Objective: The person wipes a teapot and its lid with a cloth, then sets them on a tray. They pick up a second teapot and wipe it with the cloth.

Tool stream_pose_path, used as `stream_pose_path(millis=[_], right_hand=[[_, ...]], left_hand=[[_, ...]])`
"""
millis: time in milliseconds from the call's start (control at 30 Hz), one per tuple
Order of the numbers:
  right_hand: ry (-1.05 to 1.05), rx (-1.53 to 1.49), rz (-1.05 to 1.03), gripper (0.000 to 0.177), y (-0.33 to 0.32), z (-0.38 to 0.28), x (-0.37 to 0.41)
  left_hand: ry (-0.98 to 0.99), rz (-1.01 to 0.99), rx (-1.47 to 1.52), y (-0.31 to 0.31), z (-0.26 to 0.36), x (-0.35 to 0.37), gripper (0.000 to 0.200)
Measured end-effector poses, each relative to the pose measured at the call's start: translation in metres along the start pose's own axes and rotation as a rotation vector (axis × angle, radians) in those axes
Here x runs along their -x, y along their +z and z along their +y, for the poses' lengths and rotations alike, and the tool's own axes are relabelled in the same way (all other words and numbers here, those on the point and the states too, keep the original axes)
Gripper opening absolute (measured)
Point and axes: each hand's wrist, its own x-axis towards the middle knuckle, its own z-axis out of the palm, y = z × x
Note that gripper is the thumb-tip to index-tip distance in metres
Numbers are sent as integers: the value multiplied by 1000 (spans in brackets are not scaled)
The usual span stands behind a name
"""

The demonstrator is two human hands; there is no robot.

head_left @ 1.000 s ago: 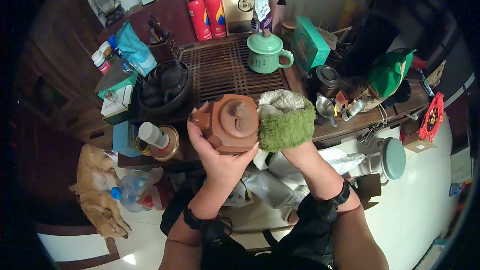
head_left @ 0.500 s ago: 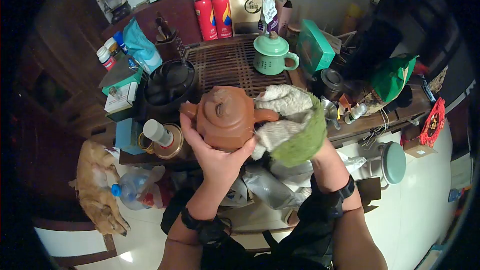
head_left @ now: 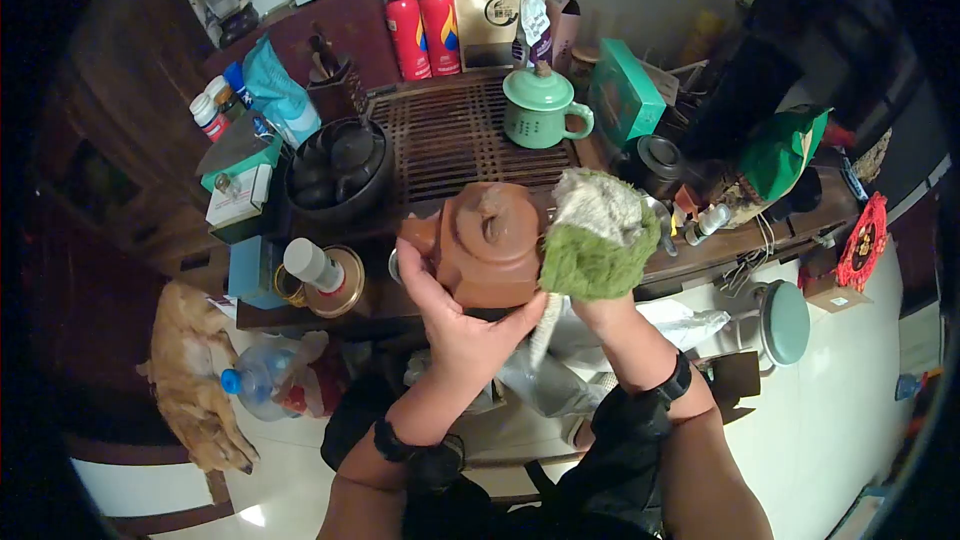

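Observation:
A reddish-brown clay teapot (head_left: 490, 265) with a faceted body and a knobbed lid is held up in front of the tea table. My left hand (head_left: 465, 335) grips it from below and the left, fingers wrapped round its left end and thumb along its lower edge. A fuzzy green and white cloth (head_left: 600, 255) lies against the teapot's right side, covering that end. My right hand (head_left: 605, 315) is behind and under this cloth, holding it; the fingers are hidden. A strip of the cloth hangs down beside my left thumb.
Behind the teapot are a slatted tea tray (head_left: 440, 130), a lidded green mug (head_left: 540, 120) and a black bowl of dark cups (head_left: 340, 172). A white-capped container (head_left: 315, 265) stands at left. On the floor are a dog (head_left: 195, 380) and a stool (head_left: 783, 322).
The teapot has shifted right and slightly down with my left hand, and tilted. The cloth has bunched up at the teapot's right side, now covering the end that showed before.

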Motion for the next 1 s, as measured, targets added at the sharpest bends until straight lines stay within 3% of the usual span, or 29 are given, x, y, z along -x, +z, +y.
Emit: stream_pose_path(millis=[33, 100, 133, 167, 200, 267, 367, 500, 600, 633, 767, 867, 900, 933, 1000], right_hand=[[-5, 11, 36, 50, -4, 6, -1], [268, -306, 36, 50, -9, 9, -4], [235, -280, 29, 50, -11, 8, -6], [202, -255, 23, 49, -14, 6, -8], [121, -163, 8, 49, -14, 11, -9], [62, -252, -13, 48, -13, 13, -9], [33, -721, -31, 49, -1, 0, -16], [420, -1190, 80, 41, 12, -21, -21], [447, -1256, 147, 42, 26, -13, -15], [536, -1416, 148, 38, 26, -15, -12], [275, -873, 85, 32, 39, 8, 1], [408, -1127, 138, 32, 36, -9, -3], [345, -1047, 90, 33, 34, -8, -3], [419, -1211, 110, 35, 31, -7, -7], [518, -1249, 157, 42, 28, -15, -9]], left_hand=[[4, -29, 24, -2, 4, -2, 118], [-39, -157, 202, -9, 5, -10, 118], [-62, -222, 291, -10, 7, -15, 118], [-205, -200, 550, -9, 14, -18, 114], [-201, -264, 507, -12, 12, -22, 112], [-191, -391, 418, -24, 5, -30, 108], [-287, -303, 525, -24, 1, -25, 102], [-330, -168, 577, -26, 4, -26, 101], [-290, -104, 544, -24, 3, -25, 101], [-280, -87, 524, -25, 2, -25, 101], [-259, -44, 453, -30, -4, -26, 100], [-292, -48, 438, -38, -6, -30, 99], [-309, -50, 441, -40, -6, -31, 99], [-305, -57, 449, -39, -4, -31, 99], [-298, -77, 466, -38, 0, -32, 98]])
